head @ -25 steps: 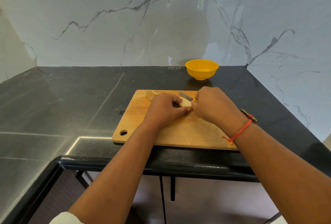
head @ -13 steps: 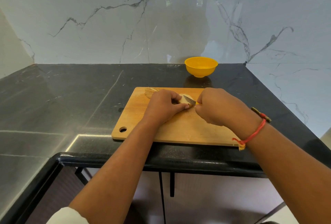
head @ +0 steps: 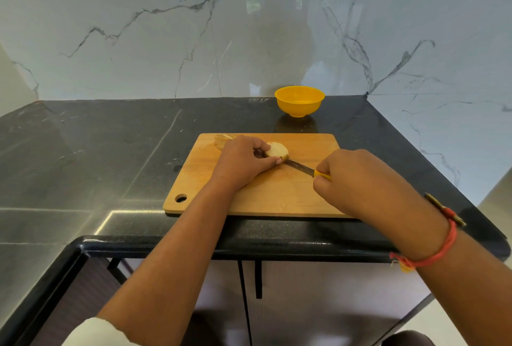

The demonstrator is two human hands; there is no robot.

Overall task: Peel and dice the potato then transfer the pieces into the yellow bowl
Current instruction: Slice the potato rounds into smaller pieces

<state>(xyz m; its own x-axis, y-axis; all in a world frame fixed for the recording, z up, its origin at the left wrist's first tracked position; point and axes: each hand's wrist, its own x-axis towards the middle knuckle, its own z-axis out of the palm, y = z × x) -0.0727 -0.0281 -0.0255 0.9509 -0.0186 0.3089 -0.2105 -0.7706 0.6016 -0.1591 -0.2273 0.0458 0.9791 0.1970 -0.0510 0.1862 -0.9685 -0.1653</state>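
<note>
Here we are at the cutting board (head: 277, 201), which lies at the near edge of the worktop (head: 110, 151), and the potato (head: 277, 150) sits on the board's far half, a little left of its middle. The left hand (head: 241, 164) has it: its fingers (head: 259, 144) curl over the far left end and the thumb presses in at the near side, pinning the potato down. Most of what we see of it is pale, with a brownish strip along the near right edge. That could be skin not yet off, though we can't be sure.

The right hand (head: 357, 179) is clenched round the yellow handle of the knife (head: 300, 167), over the board's near right part. Now the line that matters. The potato lies up and to the left of that right hand, and the blade runs on a diagonal from the fist towards it, its tip meeting the potato's near edge right by the left thumb. The potato's long axis looks roughly left to right across the board, so the blade comes in at a slant to it. The left hand is the nearer one, in fact touching. We'd say that thumb is the thing to watch.

The yellow bowl (head: 299, 102) stands at the far edge of the worktop, just beyond the board, with no pieces showing inside it from here. Peelings (head: 221, 139) lie at the board's far left corner. There is no brand, label or writing we can read anywhere.
</note>
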